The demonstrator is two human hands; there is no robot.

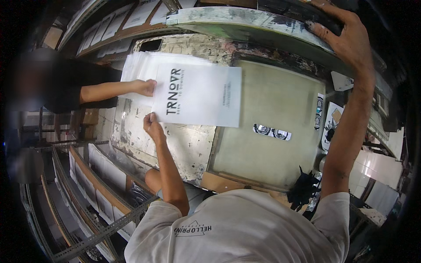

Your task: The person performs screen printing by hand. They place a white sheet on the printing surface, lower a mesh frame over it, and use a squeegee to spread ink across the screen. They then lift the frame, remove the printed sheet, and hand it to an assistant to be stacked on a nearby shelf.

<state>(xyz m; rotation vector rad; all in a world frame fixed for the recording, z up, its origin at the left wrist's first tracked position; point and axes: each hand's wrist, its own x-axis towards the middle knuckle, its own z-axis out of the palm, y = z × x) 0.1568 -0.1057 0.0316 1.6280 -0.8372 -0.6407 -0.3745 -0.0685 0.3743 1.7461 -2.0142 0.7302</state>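
My left hand (153, 127) pinches the near left corner of a white sheet (199, 94) with dark lettering. Another person's hand (147, 87) is at the same sheet's left edge. Its right part lies over a flat, pale olive panel (272, 105). Up at the far right, my right hand (348, 41) is closed around the end of a raised, paint-stained frame (245, 22), and part of its grip is hidden. Under and behind the printed sheet, a pile of white sheets (136, 65) rests on the worn, stained table (175, 153).
Racks of white sheets (94, 175) stand at the lower left, and shelves with more printed sheets (140, 15) at the far left. A patterned strip (272, 132) lies on the panel. Black cloth (302, 188) hangs by its near right corner. A co-worker (66, 83) stands at left.
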